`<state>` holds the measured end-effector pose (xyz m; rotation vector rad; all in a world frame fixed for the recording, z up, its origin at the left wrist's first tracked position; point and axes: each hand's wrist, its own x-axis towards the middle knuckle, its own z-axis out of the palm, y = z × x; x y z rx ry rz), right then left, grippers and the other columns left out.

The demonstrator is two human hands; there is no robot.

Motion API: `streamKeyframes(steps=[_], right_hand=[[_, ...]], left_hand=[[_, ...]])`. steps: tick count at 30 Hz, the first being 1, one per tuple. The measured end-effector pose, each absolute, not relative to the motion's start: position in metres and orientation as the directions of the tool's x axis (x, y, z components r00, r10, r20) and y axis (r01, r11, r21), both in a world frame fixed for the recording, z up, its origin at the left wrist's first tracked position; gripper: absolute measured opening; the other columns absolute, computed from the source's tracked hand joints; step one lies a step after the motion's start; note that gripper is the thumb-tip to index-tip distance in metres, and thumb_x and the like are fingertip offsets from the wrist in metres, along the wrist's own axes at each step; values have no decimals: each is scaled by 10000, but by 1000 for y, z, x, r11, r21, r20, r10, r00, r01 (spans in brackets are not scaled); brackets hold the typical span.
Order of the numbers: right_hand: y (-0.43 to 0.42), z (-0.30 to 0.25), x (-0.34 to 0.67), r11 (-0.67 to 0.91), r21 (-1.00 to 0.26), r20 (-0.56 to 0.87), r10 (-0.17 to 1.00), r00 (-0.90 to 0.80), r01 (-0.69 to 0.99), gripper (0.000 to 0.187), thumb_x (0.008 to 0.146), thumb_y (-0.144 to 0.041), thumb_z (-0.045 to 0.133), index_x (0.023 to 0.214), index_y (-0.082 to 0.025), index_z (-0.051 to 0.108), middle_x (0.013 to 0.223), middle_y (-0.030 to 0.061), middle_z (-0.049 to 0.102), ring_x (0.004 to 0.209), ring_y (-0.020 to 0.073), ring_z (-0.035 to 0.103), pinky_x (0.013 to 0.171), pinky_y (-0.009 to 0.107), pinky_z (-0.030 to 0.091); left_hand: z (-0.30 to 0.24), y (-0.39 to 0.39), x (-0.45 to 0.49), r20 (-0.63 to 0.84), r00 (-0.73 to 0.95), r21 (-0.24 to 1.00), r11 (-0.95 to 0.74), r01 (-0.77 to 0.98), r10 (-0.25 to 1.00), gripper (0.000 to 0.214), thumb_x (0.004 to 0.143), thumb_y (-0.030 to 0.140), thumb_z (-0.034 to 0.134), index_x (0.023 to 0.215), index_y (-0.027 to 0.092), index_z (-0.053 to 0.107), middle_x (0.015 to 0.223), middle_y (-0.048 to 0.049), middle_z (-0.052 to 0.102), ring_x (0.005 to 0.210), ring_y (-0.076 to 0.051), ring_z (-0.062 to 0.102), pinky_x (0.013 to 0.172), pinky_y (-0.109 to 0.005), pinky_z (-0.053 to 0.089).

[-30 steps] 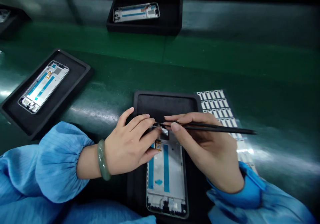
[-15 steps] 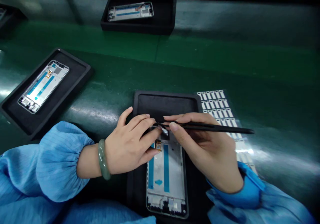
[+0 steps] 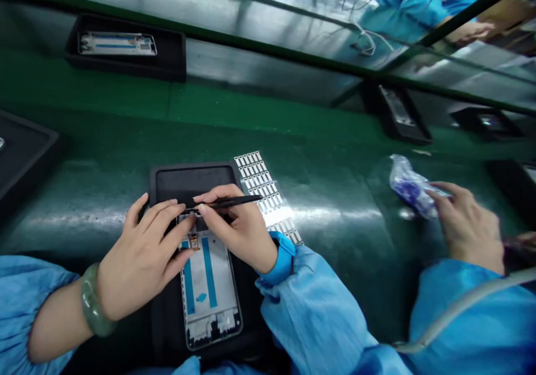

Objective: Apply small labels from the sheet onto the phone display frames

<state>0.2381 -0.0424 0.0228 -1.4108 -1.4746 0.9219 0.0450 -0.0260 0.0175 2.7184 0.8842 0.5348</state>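
Observation:
A white phone frame [image 3: 209,291] with blue strips lies in a black tray [image 3: 167,308] in front of me. My left hand [image 3: 142,258] rests on the frame's upper left corner, fingers pressed down flat on it. My right hand [image 3: 238,227] is closed on black tweezers [image 3: 230,202], whose tip meets the frame's top edge beside my left fingertips. A small orange part [image 3: 194,243] shows on the frame just below the fingers.
A sheet of small white labels [image 3: 268,193] lies right of the tray. Another tray with a frame [image 3: 121,48] sits far left on the green belt [image 3: 335,219]; more trays [image 3: 397,115] are at the right. A co-worker's hand [image 3: 469,227] touches a plastic bag [image 3: 408,188].
The view has swung to the right, bringing a co-worker's hand and more trays into sight. My hands keep the same hold on the frame's top edge.

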Motion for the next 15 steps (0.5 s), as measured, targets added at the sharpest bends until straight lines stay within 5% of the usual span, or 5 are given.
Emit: streamKeyframes(steps=[15], right_hand=[[-41, 18, 247, 63, -943, 109, 986, 126, 328, 112, 860, -268, 653, 961, -249, 607, 952, 23, 706, 832, 161, 717, 699, 286, 616]], left_hand=[[19, -22, 50, 208, 737, 364, -750, 552, 644, 343, 947, 342, 515, 1224, 150, 580, 1231, -131, 612, 1224, -305, 529, 1084, -617, 320]])
